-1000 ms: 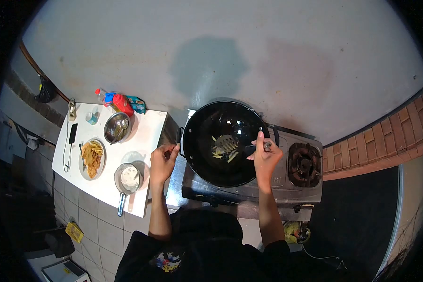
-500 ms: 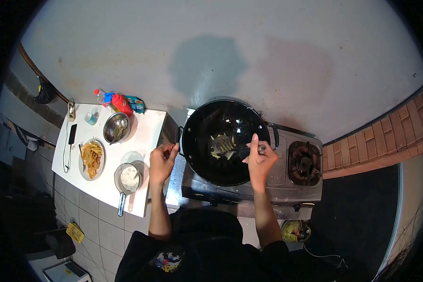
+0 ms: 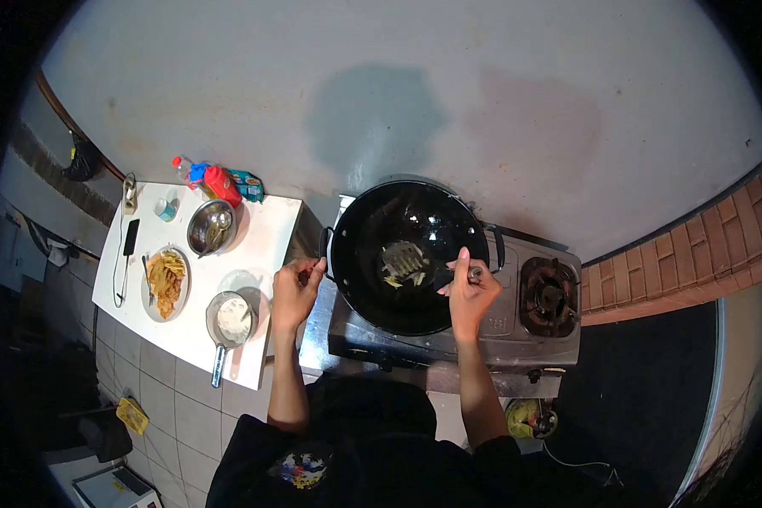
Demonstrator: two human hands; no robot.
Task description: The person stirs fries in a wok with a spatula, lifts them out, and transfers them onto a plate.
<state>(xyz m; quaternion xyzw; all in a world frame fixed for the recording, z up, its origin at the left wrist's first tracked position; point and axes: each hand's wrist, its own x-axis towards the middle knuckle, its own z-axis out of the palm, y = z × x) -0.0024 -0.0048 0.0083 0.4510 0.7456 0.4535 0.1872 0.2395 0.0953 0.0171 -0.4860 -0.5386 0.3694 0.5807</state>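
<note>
A large black wok [image 3: 372,300] stands on the left side of the gas stove. My left hand [image 3: 298,288] is closed at the wok's left loop handle, fingers pinched together; whether it grips the handle is hard to see. My right hand [image 3: 472,292] is wrapped round the handle of a slotted spatula [image 3: 405,256], over the wok's right side. The spatula's head lies low in the wok. Pale yellow strips of food [image 3: 394,280] are gathered under and around it.
Left of the stove, a white table [image 3: 267,216] bears a plate of food [image 3: 152,311], a metal bowl [image 3: 196,222], a pot of white mixture [image 3: 234,319], bottles [image 3: 220,183] and a phone [image 3: 132,237]. An unused burner [image 3: 550,296] is at right.
The spatula's head has shifted slightly in the wok, and the food strips are bunched closer around it. My right hand has moved slightly; my left hand stays by the handle.
</note>
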